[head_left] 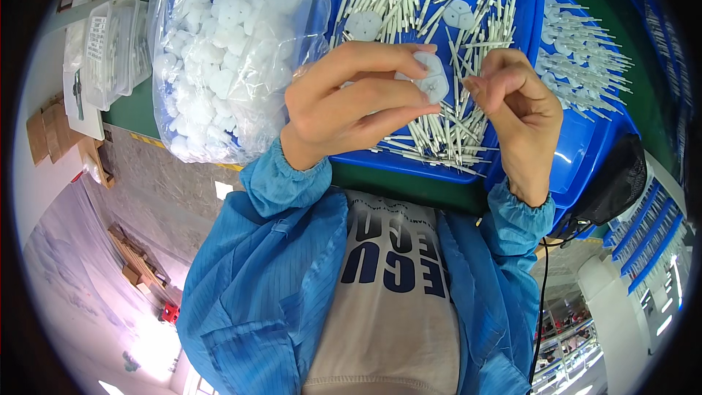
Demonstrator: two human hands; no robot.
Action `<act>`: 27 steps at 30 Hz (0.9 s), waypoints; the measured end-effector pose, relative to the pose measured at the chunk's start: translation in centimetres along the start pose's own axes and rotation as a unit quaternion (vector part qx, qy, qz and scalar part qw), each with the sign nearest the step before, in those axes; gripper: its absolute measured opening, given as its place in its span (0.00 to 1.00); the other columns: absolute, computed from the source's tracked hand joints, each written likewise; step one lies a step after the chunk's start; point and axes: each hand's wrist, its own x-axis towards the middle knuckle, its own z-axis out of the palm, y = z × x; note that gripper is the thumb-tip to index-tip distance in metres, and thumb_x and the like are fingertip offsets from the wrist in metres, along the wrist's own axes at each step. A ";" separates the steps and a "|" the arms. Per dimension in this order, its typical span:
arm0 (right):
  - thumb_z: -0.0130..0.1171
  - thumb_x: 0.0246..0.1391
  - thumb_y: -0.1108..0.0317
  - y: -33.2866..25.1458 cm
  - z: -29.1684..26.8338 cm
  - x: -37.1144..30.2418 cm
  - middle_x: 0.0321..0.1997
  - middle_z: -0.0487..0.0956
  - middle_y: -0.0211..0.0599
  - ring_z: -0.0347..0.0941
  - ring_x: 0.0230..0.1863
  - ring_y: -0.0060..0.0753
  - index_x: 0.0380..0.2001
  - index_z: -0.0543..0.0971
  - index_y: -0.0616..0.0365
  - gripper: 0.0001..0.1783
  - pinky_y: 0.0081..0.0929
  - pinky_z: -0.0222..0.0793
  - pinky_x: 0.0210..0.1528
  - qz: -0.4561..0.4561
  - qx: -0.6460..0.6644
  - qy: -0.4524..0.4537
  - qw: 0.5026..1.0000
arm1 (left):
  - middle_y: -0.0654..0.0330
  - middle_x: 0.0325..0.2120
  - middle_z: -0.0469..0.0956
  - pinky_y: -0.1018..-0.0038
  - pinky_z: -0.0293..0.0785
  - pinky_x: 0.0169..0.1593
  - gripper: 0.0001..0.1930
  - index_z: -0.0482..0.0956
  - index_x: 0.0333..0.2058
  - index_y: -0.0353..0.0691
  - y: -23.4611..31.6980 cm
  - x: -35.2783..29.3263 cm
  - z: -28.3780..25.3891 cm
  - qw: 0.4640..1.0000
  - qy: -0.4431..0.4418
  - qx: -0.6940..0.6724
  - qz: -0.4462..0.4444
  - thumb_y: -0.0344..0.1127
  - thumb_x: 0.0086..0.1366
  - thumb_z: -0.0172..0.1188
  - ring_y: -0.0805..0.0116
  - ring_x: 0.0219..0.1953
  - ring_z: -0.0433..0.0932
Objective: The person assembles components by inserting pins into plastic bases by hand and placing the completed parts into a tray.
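My left hand [347,96] grips a translucent white plastic disc [434,82] by its left edge, thumb and fingers closed on it. Just right of the disc, my right hand [525,108] is closed in a pinch. Whatever lies between those fingertips is too small or hidden to make out. Both hands are above a blue tray [406,165] strewn with thin white sticks [447,140] that have narrow metal-looking ends. Several similar discs rest on the sticks, among them one disc [363,25] at the left and another disc [458,14] near the middle.
Left of the tray is a clear plastic bag [219,77] full of white discs. At the right, a second blue tray [574,152] holds discs with sticks standing in them. A black mesh bag [613,179] sits by its near corner. Clear plastic boxes [110,55] are at far left.
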 end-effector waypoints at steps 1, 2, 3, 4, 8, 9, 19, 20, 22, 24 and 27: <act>0.57 0.57 0.87 0.1 -0.2 0.0 0.43 0.73 0.36 0.74 0.44 0.23 0.31 0.77 0.65 0.06 0.26 0.75 0.51 -0.020 -0.023 -0.014 0.999 | 0.51 0.37 0.80 0.66 0.88 0.42 0.15 0.81 0.26 0.33 0.0 0.0 0.0 1.000 -0.013 -0.005 -0.001 0.25 0.42 0.80 0.58 0.37 0.85; 0.57 0.57 0.87 0.0 -0.2 0.0 0.43 0.73 0.36 0.74 0.44 0.23 0.31 0.77 0.65 0.06 0.26 0.75 0.51 -0.020 -0.023 -0.013 0.999 | 0.51 0.37 0.80 0.66 0.88 0.42 0.15 0.81 0.26 0.33 0.0 -0.1 0.1 1.000 -0.013 -0.006 -0.001 0.25 0.42 0.80 0.58 0.37 0.85; 0.57 0.58 0.86 -0.2 -0.1 0.0 0.45 0.74 0.37 0.73 0.46 0.23 0.32 0.77 0.65 0.05 0.25 0.74 0.51 -0.010 -0.042 -0.008 0.999 | 0.51 0.38 0.80 0.66 0.88 0.43 0.15 0.80 0.26 0.33 -0.1 -0.2 0.1 1.000 -0.015 -0.012 -0.005 0.24 0.43 0.79 0.56 0.39 0.85; 0.57 0.59 0.84 -0.4 0.1 0.0 0.47 0.76 0.39 0.73 0.48 0.24 0.33 0.78 0.65 0.04 0.23 0.73 0.50 -0.001 -0.061 -0.003 0.998 | 0.52 0.38 0.79 0.65 0.88 0.44 0.14 0.80 0.27 0.33 -0.1 -0.3 0.2 1.000 -0.016 -0.019 -0.009 0.23 0.44 0.78 0.53 0.41 0.85; 0.57 0.61 0.80 -2.1 2.6 0.1 0.46 0.80 0.40 0.75 0.45 0.22 0.38 0.78 0.66 0.04 0.20 0.73 0.45 0.002 -0.054 0.052 0.997 | 0.54 0.38 0.80 0.64 0.87 0.45 0.14 0.79 0.27 0.33 0.4 -0.7 0.3 0.998 -0.044 0.024 -0.029 0.22 0.46 0.77 0.51 0.42 0.85; 0.57 0.62 0.78 -2.7 2.8 -0.2 0.44 0.81 0.39 0.76 0.42 0.21 0.40 0.78 0.66 0.05 0.19 0.73 0.42 0.053 -0.080 0.034 0.995 | 0.54 0.38 0.80 0.64 0.87 0.45 0.13 0.78 0.28 0.34 0.4 -0.7 0.3 0.998 -0.049 0.038 -0.025 0.21 0.46 0.76 0.50 0.43 0.85; 0.58 0.60 0.77 -1.7 2.0 0.7 0.35 0.80 0.33 0.77 0.35 0.23 0.45 0.79 0.63 0.10 0.20 0.72 0.35 0.153 -0.042 -0.040 0.986 | 0.50 0.39 0.76 0.60 0.87 0.46 0.17 0.75 0.33 0.32 0.5 -0.8 0.1 0.996 -0.023 -0.075 -0.035 0.20 0.48 0.75 0.47 0.43 0.84; 0.58 0.60 0.77 -1.1 2.0 1.2 0.35 0.80 0.33 0.77 0.35 0.23 0.45 0.79 0.63 0.10 0.20 0.72 0.35 0.154 -0.042 -0.040 0.986 | 0.50 0.39 0.76 0.60 0.87 0.46 0.17 0.75 0.33 0.32 0.6 -0.9 -0.1 0.996 -0.022 -0.075 -0.035 0.20 0.48 0.75 0.47 0.43 0.84; 0.60 0.51 0.78 0.5 1.8 2.5 0.43 0.78 0.35 0.77 0.44 0.35 0.44 0.80 0.61 0.14 0.28 0.74 0.43 -0.190 -0.511 -0.055 0.836 | 0.52 0.37 0.80 0.77 0.83 0.39 0.16 0.80 0.40 0.31 0.6 -1.3 -0.5 0.982 0.074 -0.137 -0.105 0.27 0.54 0.73 0.57 0.42 0.84; 0.60 0.47 0.77 1.8 1.1 3.3 0.46 0.77 0.36 0.75 0.48 0.39 0.43 0.80 0.61 0.16 0.31 0.73 0.47 -0.227 -0.548 -0.081 0.801 | 0.50 0.39 0.78 0.76 0.83 0.39 0.16 0.79 0.42 0.29 0.6 -1.4 -0.6 0.970 0.080 -0.187 -0.133 0.26 0.55 0.72 0.58 0.41 0.83; 0.59 0.43 0.73 2.8 1.1 3.3 0.48 0.77 0.37 0.72 0.54 0.40 0.40 0.81 0.61 0.16 0.36 0.70 0.55 -0.271 -0.591 -0.116 0.751 | 0.48 0.46 0.72 0.75 0.83 0.36 0.14 0.76 0.46 0.25 1.2 -1.1 -0.5 0.938 0.097 -0.276 -0.187 0.22 0.61 0.64 0.61 0.40 0.82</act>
